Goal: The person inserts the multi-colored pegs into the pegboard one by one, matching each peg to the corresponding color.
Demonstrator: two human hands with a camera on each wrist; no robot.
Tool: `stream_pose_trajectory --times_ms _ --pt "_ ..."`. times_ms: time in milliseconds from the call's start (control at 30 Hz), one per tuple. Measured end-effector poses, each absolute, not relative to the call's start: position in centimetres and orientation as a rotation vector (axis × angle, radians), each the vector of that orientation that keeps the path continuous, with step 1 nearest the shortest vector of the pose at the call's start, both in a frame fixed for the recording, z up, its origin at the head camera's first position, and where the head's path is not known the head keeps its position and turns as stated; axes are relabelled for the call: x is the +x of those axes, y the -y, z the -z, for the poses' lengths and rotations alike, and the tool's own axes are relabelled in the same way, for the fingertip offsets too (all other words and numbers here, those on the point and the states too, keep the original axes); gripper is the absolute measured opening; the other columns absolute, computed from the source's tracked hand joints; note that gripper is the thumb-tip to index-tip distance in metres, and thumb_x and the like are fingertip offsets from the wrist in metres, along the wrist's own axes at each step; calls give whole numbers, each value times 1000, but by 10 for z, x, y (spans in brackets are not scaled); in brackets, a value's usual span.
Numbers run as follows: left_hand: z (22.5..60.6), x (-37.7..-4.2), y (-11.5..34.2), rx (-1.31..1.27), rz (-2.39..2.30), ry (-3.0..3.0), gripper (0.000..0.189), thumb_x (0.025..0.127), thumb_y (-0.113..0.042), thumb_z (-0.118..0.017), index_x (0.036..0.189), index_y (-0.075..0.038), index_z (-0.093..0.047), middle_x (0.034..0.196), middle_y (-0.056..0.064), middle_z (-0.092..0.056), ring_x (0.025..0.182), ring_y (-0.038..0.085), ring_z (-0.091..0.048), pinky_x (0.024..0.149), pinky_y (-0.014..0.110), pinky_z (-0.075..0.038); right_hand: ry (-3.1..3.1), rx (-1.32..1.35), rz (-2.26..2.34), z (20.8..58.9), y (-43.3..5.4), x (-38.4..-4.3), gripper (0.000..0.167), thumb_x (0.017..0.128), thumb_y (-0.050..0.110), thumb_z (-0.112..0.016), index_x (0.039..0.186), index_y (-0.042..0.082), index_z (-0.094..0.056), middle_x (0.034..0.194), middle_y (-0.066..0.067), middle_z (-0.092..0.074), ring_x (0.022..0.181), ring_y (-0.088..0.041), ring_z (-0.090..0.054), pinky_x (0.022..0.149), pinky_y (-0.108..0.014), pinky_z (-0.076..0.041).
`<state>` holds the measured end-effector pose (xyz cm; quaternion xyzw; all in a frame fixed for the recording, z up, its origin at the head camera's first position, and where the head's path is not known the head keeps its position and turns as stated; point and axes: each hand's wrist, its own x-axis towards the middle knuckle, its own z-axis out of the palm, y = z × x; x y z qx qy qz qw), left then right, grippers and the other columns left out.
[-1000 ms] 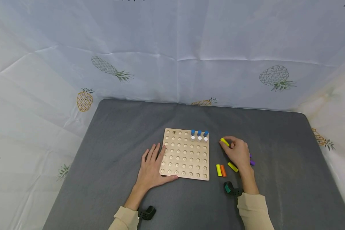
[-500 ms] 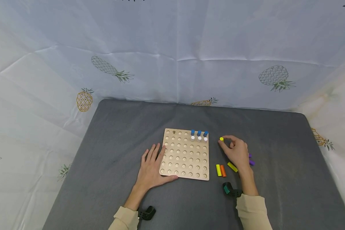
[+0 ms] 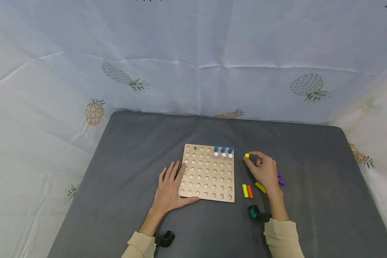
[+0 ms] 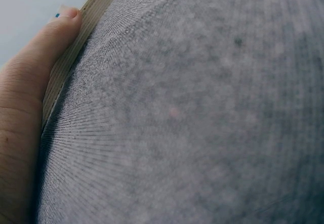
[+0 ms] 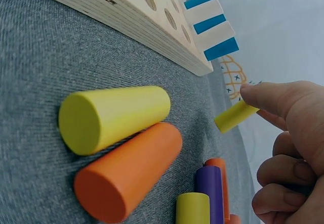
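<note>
My right hand (image 3: pixel 266 172) pinches a yellow peg (image 3: pixel 247 155) between thumb and index finger, off the board's right side. In the right wrist view this yellow peg (image 5: pixel 234 117) points down above the cloth, and the other fingers are curled in. My left hand (image 3: pixel 168 191) lies spread along the left edge and lower left corner of the square wooden pegboard (image 3: pixel 217 200), its thumb at the near edge. Three blue pegs (image 3: pixel 223 149) stand in the board's far row at the right, with three white pegs (image 3: pixel 224 156) in the row before them.
Right of the board, a yellow peg (image 3: pixel 245 191) and an orange peg (image 3: pixel 250 191) lie side by side on the grey cloth (image 3: pixel 132 143). Another yellow peg (image 3: pixel 260 187) lies by the right wrist, with purple pegs (image 3: pixel 282 182) beyond. A pineapple-print curtain (image 3: pixel 180 89) hangs behind.
The yellow peg in my right hand has turned from slanted to end-on in the head view. That hand has shifted slightly left; the left hand has stayed put.
</note>
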<state>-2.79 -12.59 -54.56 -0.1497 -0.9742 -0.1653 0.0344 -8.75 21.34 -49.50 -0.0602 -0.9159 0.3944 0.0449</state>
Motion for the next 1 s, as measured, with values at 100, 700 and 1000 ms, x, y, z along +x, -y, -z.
stream_pose_trajectory --times_ms 100,700,1000 --pt "545 -28 126 -458 513 2994 129 63 -85 -71 164 -19 -26 167 12 -34 156 33 -31 124 57 -24 2789 -176 -1207 495 -213 -87 27 92 20 -77 114 6 -74 53 6 -26 42 -6 -20 43 -22 -19" --pt "545 -27 126 -463 517 2991 129 63 -86 -71 164 -19 -26 167 12 -34 156 33 -32 124 56 -24 2785 -44 -1234 487 -204 -84 24 90 19 -79 110 7 -75 52 7 -27 43 -6 -22 47 -24 -25" --pt "546 -27 126 -463 518 2991 129 63 -86 -70 164 -19 -26 166 13 -34 155 33 -32 123 57 -24 2752 28 -1282 488 -202 -83 22 91 20 -79 109 8 -75 54 6 -27 42 -3 -22 46 -24 -27"
